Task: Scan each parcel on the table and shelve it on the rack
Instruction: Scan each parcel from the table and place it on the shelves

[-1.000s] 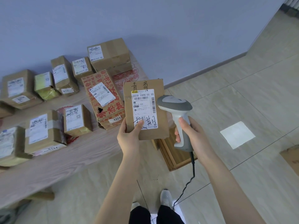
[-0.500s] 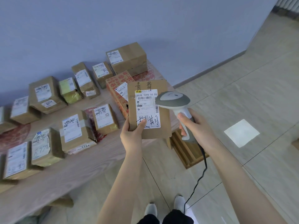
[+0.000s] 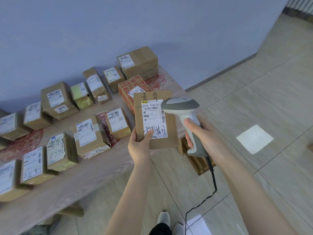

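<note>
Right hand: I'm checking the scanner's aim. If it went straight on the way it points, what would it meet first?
Probably the held parcel in the left hand. The scanner in the right hand overlaps it in view, though depth is unclear.

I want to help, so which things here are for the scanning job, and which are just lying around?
For the job: the parcel in the left hand; the scanner in the right hand; the other parcels on the table.
Just lying about: the wooden crate and the white square on the floor.
</note>
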